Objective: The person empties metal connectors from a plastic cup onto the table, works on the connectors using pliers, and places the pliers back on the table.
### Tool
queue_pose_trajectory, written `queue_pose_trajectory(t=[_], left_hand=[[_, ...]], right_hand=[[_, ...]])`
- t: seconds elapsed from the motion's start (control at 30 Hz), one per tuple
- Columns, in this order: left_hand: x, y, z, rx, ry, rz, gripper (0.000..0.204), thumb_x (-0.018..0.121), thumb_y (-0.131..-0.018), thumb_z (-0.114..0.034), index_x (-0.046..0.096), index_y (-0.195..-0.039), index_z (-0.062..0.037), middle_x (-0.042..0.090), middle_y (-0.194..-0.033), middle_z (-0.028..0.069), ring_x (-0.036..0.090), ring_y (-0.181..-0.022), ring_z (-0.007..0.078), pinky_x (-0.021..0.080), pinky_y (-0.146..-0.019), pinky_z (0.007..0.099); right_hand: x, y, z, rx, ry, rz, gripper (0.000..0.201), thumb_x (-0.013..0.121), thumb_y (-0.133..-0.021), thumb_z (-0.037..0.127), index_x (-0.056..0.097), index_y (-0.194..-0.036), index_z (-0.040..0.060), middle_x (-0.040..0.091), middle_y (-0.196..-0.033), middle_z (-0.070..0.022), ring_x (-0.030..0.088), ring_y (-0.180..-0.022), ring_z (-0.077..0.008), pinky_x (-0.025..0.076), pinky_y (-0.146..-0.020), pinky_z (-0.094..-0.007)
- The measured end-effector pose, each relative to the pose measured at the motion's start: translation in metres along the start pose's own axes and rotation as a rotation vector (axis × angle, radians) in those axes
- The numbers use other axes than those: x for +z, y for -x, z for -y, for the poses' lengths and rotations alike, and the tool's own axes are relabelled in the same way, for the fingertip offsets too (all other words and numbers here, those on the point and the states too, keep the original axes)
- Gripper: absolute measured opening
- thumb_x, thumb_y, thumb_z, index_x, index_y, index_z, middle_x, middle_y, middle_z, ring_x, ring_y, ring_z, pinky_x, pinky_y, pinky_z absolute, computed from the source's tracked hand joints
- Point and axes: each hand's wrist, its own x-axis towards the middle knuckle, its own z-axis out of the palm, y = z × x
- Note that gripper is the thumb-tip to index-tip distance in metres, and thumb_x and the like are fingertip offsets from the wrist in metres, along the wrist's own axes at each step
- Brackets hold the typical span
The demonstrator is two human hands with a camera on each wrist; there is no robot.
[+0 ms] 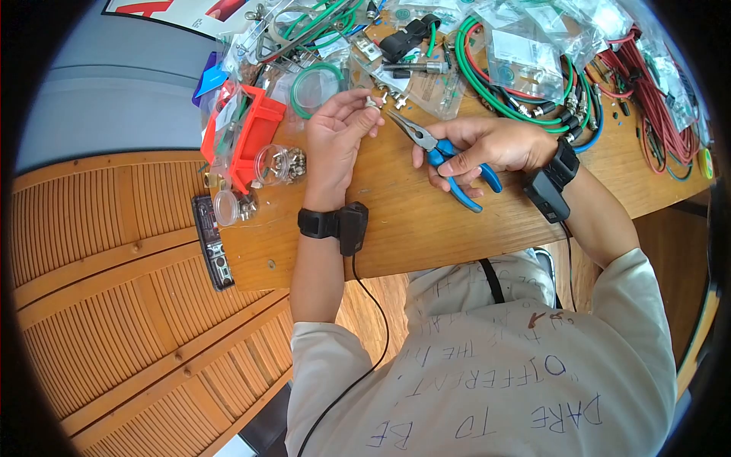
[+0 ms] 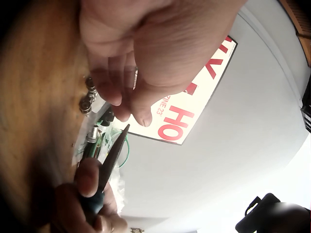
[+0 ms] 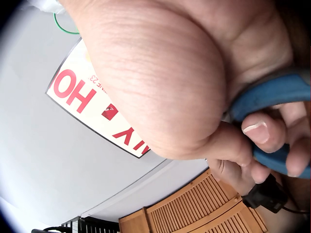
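Over the wooden table, my left hand [image 1: 337, 135] pinches a small silvery metal connector [image 1: 372, 105] between thumb and fingers. Its details are too small to make out, and in the left wrist view the fingers mostly cover it. My right hand [image 1: 502, 145] grips long-nose pliers [image 1: 420, 137] by their blue handles [image 1: 460, 193], with some fingers between the handles. The pliers' narrow tip points toward the left fingertips, a short gap away. In the left wrist view, the dark nose of the pliers [image 2: 112, 158] reaches up just below the left thumb. More small metal connectors [image 1: 400, 100] lie just beyond the left fingertips.
To the left stand a red bin [image 1: 259, 126] and a clear jar [image 1: 272, 164] of metal parts. Green cable coils [image 1: 468, 65], plastic bags [image 1: 525, 61] and red cables [image 1: 647, 95] crowd the back and right. A bolt-like metal part [image 1: 426, 67] lies behind the hands.
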Motion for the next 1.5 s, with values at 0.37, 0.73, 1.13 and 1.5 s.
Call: queue_pose_trajectory(t=[0.37,0.73,1.13,1.5], left_hand=[[0.004,0.0001,0.0015,-0.024,-0.086,0.01,0.032,0.076,-0.094,0.004,0.065,-0.124,0.0017,0.073,-0.118,0.0153,0.07,-0.099,0.0174,0.055,-0.08,0.0302],[0.0046,-0.0007,0.0048,0.012,-0.089,0.021,0.035,0.078,-0.09,0.007,0.064,-0.122,0.0017,0.072,-0.116,0.0136,0.071,-0.101,0.0182,0.057,-0.08,0.0299],[0.0064,0.0007,0.0026,0.027,-0.087,0.02,0.033,0.078,-0.092,0.005,0.065,-0.122,0.0023,0.073,-0.116,0.0141,0.071,-0.102,0.0183,0.057,-0.08,0.0305],[0.0089,0.0013,0.0017,0.016,-0.051,0.015,0.032,0.077,-0.094,0.002,0.066,-0.124,0.0016,0.074,-0.116,0.0151,0.07,-0.102,0.0175,0.056,-0.082,0.0301]], right_hand=[[0.0017,-0.0006,0.002,0.01,0.029,0.01,0.033,0.062,-0.105,0.007,0.054,-0.136,0.0029,0.069,-0.107,-0.0112,0.055,-0.07,-0.0081,0.054,-0.068,-0.0291],[0.0039,0.0003,0.0026,0.011,0.01,0.012,0.032,0.061,-0.105,0.007,0.054,-0.136,0.0023,0.068,-0.107,-0.0113,0.053,-0.069,-0.0078,0.053,-0.066,-0.029],[0.0017,0.0011,0.0008,0.028,-0.011,0.018,0.025,0.062,-0.106,0.012,0.056,-0.129,0.0038,0.065,-0.099,-0.0071,0.051,-0.065,-0.0059,0.051,-0.06,-0.0282],[0.0022,0.0009,0.0002,0.031,-0.031,0.004,0.024,0.063,-0.106,0.011,0.057,-0.128,0.0045,0.065,-0.098,-0.0065,0.051,-0.065,-0.006,0.049,-0.059,-0.0271]])
